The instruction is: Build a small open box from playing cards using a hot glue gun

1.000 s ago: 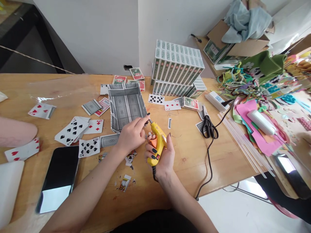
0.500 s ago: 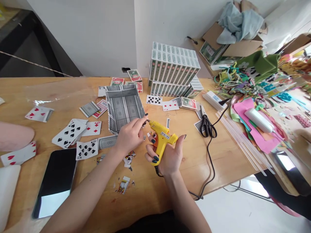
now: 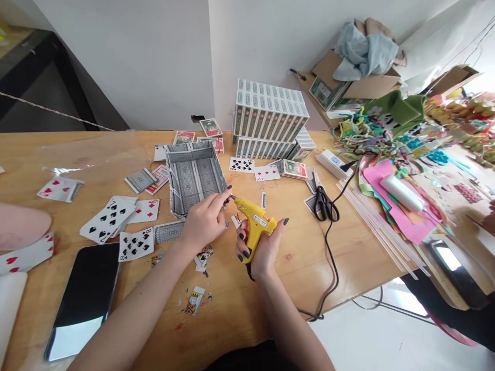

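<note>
My right hand (image 3: 259, 247) grips a yellow glue gun (image 3: 253, 221), fingers around its handle near the orange trigger and thumb raised behind. The nozzle points left, at the fingertips of my left hand (image 3: 207, 219). That hand is closed in a pinch by the near right corner of an open box made of grey-backed playing cards (image 3: 197, 178). What the pinch holds is small and mostly hidden. Cut card scraps (image 3: 203, 257) lie below my hands, with a cut king card (image 3: 194, 300) nearer to me.
Stacked card packs (image 3: 268, 118) stand behind. Scissors (image 3: 325, 201) and the black cord (image 3: 332, 268) lie to the right, beside clear glue sticks (image 3: 379, 226). At left are a phone (image 3: 85, 299) and loose cards (image 3: 108, 219). Another person's arm (image 3: 23, 226) rests at the left edge.
The view has shifted slightly, so most things appear lower and a little to the left. Both hands keep nearly the same pose, with the nozzle still at my left fingertips.
</note>
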Tool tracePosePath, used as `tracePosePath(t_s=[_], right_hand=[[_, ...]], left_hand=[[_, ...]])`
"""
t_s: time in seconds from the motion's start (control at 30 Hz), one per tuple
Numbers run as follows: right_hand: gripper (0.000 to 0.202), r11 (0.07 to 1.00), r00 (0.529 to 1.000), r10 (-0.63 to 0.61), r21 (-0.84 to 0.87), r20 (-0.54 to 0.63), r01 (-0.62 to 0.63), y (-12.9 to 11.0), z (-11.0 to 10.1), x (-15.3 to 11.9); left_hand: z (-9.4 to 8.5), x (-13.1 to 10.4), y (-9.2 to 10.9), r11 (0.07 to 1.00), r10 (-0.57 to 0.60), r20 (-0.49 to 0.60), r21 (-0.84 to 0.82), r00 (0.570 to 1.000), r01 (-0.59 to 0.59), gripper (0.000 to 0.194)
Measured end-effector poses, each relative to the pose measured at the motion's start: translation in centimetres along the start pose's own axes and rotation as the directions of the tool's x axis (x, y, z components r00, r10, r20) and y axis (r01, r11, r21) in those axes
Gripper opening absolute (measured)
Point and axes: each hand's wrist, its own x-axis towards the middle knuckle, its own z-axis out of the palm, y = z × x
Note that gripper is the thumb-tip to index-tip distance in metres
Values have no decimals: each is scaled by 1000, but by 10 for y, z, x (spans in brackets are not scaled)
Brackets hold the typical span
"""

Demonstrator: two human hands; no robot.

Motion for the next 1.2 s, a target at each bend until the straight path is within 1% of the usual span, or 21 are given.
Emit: tracePosePath(t_s=[0.07, 0.17, 0.23, 0.4, 0.63, 0.77, 0.9, 1.07, 1.2], right_hand=[[84, 1000, 998, -22, -22, -65, 20, 2, 0, 1], [81, 994, 981, -96, -61, -168, 87, 6, 0, 4], [79, 989, 971, -135, -86, -200, 120, 8, 0, 6], [79, 992, 975, -110, -89, -191, 94, 11, -1, 7], [77, 994, 968, -92, -85, -232, 74, 11, 0, 7], [77, 998, 973, -48, -48, -227, 38, 10, -1, 5], [75, 1000, 979, -14, 8, -203, 16, 7, 0, 5], [78, 999, 984, 17, 49, -175, -9, 4, 0, 5], [76, 996, 988, 55, 78, -146, -44, 4, -2, 5]], left_hand=[[0, 0, 0, 1000, 6, -4, 4, 1000, -6, 61], [-1, 0, 1, 1000, 8, -5, 1, 1000, -8, 61], [-1, 1, 1, 1000, 5, 1, -1, 1000, -5, 62], [-1, 1, 1, 1000, 2, 6, 5, 1000, -2, 62], [0, 1, 0, 1000, 13, 0, 4, 1000, -13, 61], [-1, 1, 1, 1000, 16, -6, 5, 1000, -15, 60], [-2, 2, 1, 1000, -16, 16, -17, 1000, 16, 62], [-3, 4, 1, 995, -79, 56, -52, 995, 82, 62], [-5, 5, 2, 993, -92, 70, -71, 993, 97, 62]])
